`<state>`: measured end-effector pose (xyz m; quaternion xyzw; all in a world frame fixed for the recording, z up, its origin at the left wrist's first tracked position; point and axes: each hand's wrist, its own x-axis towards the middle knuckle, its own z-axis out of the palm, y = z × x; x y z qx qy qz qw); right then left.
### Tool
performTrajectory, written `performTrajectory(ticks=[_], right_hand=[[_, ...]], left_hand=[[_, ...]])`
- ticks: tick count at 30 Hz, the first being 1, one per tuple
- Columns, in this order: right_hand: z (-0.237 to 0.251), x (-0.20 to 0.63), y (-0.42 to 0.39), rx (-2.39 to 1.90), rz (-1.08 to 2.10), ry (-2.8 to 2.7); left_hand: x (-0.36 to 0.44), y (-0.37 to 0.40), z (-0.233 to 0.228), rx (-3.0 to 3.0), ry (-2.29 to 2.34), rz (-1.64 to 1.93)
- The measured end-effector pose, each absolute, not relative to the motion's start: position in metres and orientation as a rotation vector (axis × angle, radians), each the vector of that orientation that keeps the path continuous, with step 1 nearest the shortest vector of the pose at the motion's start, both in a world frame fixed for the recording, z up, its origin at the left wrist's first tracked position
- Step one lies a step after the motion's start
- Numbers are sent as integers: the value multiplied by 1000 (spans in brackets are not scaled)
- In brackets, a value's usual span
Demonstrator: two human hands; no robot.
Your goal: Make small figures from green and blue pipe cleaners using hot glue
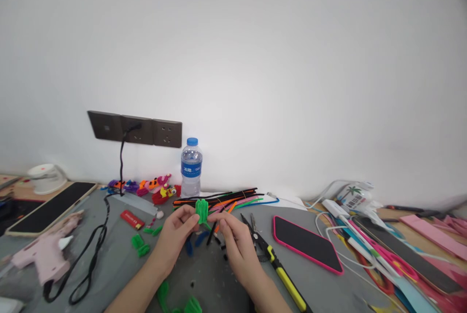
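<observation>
2 bare hands meet above a grey table (219,279). The left hand (178,230) pinches a small green pipe-cleaner figure (202,211) between its fingertips; the right hand (233,237) touches the figure's lower edge — whether it grips is unclear. Behind lie loose pipe cleaners (226,198) and a water bottle (191,167); yellow-handled pliers (273,259) sit just right.

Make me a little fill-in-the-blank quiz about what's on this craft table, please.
1. Both hands, the left hand and the right hand, hold a small twisted piece coloured ____.
2. The water bottle by the wall has a ____ cap.
3. The phone lying face down to the right has a ____ case.
4. The pliers beside the right hand have ____ handles.

Missing words: green; blue; pink; yellow
</observation>
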<state>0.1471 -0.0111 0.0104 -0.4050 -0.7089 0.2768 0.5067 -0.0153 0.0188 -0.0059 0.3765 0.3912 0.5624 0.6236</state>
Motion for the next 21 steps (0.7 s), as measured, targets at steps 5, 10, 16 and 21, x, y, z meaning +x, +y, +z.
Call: performTrajectory(ticks=[5,10,16,21], right_hand=[[11,148,-12,-973,670,-1712],[11,148,-12,-976,678,-1709],[11,147,-12,-972,676,-1705],[12,147,-11,-976,663,-1715]], left_hand=[[-16,18,-6,886,911,1279],[-16,19,-5,880,928,1279],[-17,17,-5,902,924,1271],[-16,18,-4,910,939,1272]])
